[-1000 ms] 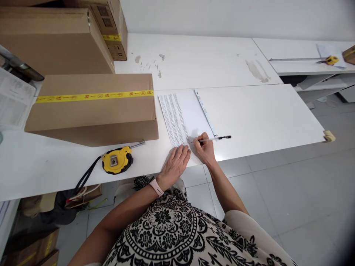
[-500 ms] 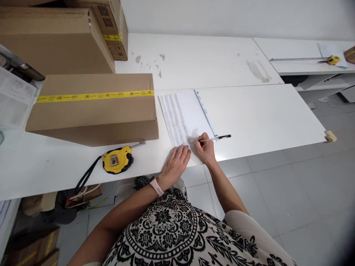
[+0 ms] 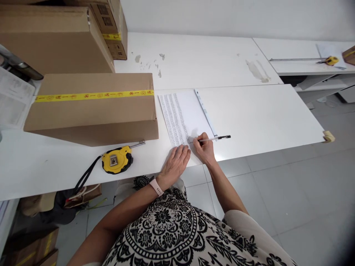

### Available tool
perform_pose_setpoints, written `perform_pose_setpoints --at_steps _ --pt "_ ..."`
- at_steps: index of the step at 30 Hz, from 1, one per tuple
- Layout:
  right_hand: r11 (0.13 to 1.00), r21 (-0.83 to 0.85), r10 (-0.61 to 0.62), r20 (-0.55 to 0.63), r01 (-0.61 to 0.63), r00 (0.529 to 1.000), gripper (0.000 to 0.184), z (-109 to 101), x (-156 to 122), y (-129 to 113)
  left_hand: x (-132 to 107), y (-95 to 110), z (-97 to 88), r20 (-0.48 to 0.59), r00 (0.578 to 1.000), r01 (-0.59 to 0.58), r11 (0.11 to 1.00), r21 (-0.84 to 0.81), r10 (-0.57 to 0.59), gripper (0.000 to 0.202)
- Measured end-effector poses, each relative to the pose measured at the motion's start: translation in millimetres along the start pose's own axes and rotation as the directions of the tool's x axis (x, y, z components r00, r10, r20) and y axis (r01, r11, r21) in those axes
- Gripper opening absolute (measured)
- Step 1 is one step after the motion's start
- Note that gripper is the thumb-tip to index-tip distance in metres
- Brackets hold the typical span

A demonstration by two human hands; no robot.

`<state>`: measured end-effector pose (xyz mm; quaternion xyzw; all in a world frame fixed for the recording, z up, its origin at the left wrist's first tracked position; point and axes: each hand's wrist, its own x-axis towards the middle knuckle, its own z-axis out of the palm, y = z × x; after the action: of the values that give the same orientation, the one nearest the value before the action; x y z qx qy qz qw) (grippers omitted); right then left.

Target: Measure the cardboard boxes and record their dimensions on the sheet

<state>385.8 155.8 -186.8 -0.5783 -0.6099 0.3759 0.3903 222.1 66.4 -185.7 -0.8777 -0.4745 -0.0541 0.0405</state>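
Observation:
A white sheet of paper lies on the table, several columns of small handwriting down its left part and a blue-edged strip along its right side. My right hand grips a pen with a clear barrel and black end, its tip at the lower end of the rightmost column. Flat on the sheet's lower edge and the table rests my left hand, fingers stretched out. To the left of that hand is a yellow and black tape measure, its metal blade slightly pulled out.
A taped cardboard box stands left of the paper, with larger boxes behind it. The white table ends at the right, where a beige corner guard sits. A second tape measure lies extended on the far right surface.

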Motion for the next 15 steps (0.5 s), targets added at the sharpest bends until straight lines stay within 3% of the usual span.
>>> perform_pose_setpoints --at_steps 10,13,15 --pt "0.986 0.162 -0.015 -0.171 0.043 0.985 0.020 -1.0 2.8 5.8 2.3 -1.5 2.2 0.026 0.999 0.025 0.989 -0.147 -0.021 0.055" --pt "0.986 0.138 -0.076 -0.159 0.098 0.984 0.030 1.5 4.5 7.0 -9.6 -6.0 -7.9 -0.099 0.990 0.067 0.958 -0.278 -0.098 0.052" --pt "0.989 0.031 -0.137 -0.167 0.144 0.977 0.029 3.1 4.8 10.0 -30.1 -15.2 -20.4 -0.256 0.949 0.098 0.944 -0.316 -0.184 0.047"
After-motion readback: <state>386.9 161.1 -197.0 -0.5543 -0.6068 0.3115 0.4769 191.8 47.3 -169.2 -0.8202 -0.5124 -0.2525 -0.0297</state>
